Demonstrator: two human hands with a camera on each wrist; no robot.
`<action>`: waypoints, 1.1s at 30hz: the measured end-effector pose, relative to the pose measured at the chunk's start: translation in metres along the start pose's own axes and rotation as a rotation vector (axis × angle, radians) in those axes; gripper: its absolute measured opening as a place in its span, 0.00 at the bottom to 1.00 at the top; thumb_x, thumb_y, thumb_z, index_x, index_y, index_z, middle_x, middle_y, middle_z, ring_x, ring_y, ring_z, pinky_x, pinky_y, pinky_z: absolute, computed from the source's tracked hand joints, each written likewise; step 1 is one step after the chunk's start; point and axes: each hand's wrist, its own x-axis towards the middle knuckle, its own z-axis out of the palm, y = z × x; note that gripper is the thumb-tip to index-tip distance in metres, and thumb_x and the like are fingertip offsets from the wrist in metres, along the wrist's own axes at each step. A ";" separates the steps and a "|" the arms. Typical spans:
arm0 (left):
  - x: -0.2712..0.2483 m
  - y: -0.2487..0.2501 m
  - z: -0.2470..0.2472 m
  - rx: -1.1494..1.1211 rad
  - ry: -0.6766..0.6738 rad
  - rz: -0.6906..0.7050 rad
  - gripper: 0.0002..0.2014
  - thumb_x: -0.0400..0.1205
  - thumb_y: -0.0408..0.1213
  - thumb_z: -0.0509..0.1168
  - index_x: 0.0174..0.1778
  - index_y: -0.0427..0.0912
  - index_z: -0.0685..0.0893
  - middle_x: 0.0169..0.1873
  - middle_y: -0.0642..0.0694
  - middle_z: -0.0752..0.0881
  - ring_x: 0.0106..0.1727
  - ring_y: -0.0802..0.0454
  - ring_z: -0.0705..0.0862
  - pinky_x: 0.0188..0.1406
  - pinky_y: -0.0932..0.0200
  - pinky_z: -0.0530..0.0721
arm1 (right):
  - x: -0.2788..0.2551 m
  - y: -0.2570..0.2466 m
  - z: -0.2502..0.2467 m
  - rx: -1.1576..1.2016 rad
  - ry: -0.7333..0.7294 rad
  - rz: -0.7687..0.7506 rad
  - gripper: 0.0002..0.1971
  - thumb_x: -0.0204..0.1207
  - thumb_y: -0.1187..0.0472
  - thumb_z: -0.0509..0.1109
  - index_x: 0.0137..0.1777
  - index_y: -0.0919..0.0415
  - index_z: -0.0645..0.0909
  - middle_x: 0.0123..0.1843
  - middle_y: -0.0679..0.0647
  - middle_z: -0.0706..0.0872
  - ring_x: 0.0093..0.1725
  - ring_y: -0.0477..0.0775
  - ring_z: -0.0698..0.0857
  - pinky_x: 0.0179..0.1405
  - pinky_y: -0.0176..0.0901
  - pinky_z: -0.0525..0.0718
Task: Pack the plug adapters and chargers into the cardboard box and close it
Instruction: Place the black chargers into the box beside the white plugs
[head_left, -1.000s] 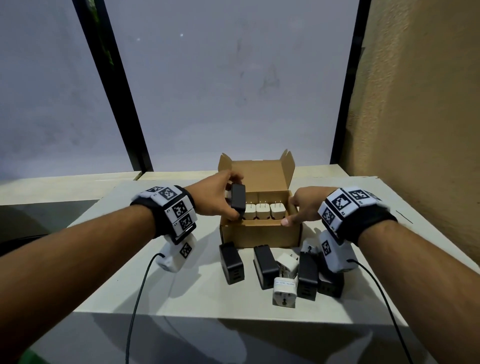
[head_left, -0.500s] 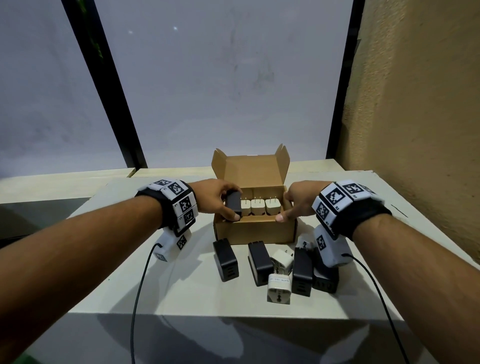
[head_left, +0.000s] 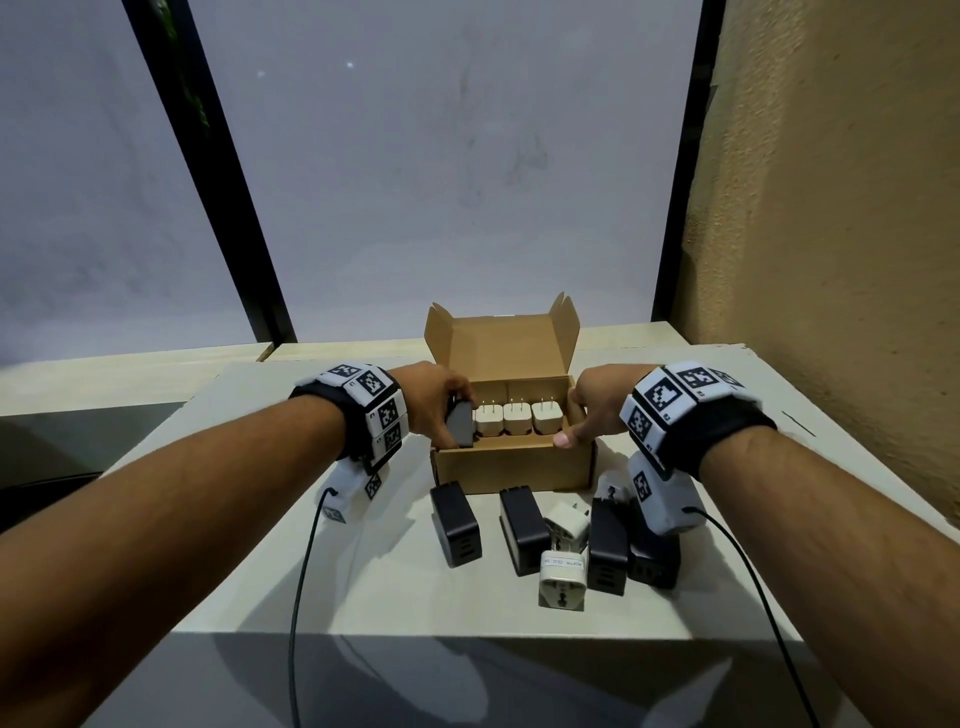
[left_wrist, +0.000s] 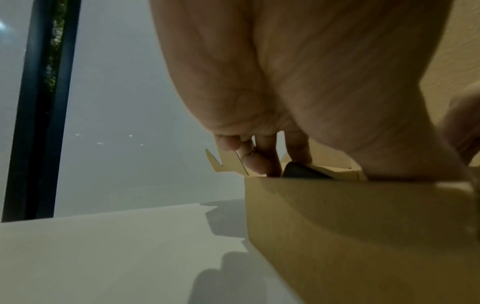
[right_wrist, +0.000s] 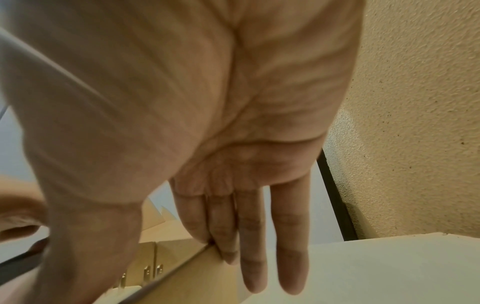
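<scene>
An open cardboard box (head_left: 514, 470) stands mid-table with its lid up. Three white chargers (head_left: 517, 420) stand in a row inside, prongs up. My left hand (head_left: 457, 415) grips a black charger (head_left: 460, 426) upright at the box's left end, partly below the rim. The left wrist view shows my fingers (left_wrist: 259, 160) on that charger (left_wrist: 301, 170) above the box wall (left_wrist: 350, 226). My right hand (head_left: 576, 415) braces the box's right side. Its straight fingers (right_wrist: 249, 257) lie down the outer wall (right_wrist: 197, 273), and its thumb rests on the front rim.
Several black chargers (head_left: 457, 522) (head_left: 523, 530) (head_left: 608, 545) and white plug adapters (head_left: 563, 577) (head_left: 569, 522) lie on the table in front of the box. A textured wall (head_left: 831, 260) runs along the right. Wrist cables hang over the table's near edge.
My left hand has lowered the black charger from above the box down into its left end. My right hand has stayed on the box's right side.
</scene>
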 end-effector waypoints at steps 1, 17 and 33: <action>0.001 0.001 0.001 0.019 -0.009 -0.009 0.33 0.67 0.45 0.81 0.68 0.47 0.78 0.62 0.47 0.84 0.60 0.48 0.83 0.60 0.55 0.85 | 0.000 0.000 0.000 0.001 -0.004 -0.001 0.31 0.69 0.32 0.68 0.51 0.63 0.83 0.38 0.52 0.81 0.40 0.53 0.80 0.37 0.41 0.74; 0.010 0.011 0.008 0.262 -0.047 -0.035 0.30 0.75 0.41 0.75 0.72 0.48 0.72 0.67 0.43 0.80 0.68 0.44 0.77 0.64 0.53 0.80 | -0.004 -0.002 -0.002 -0.001 -0.002 0.000 0.31 0.70 0.32 0.68 0.50 0.64 0.82 0.38 0.52 0.82 0.40 0.53 0.80 0.38 0.41 0.75; 0.008 0.015 0.016 0.549 -0.072 -0.060 0.20 0.82 0.48 0.62 0.72 0.54 0.75 0.69 0.47 0.76 0.67 0.44 0.71 0.60 0.51 0.72 | -0.009 -0.003 -0.002 0.003 0.009 -0.012 0.27 0.71 0.34 0.68 0.46 0.61 0.79 0.33 0.50 0.79 0.42 0.54 0.81 0.41 0.44 0.77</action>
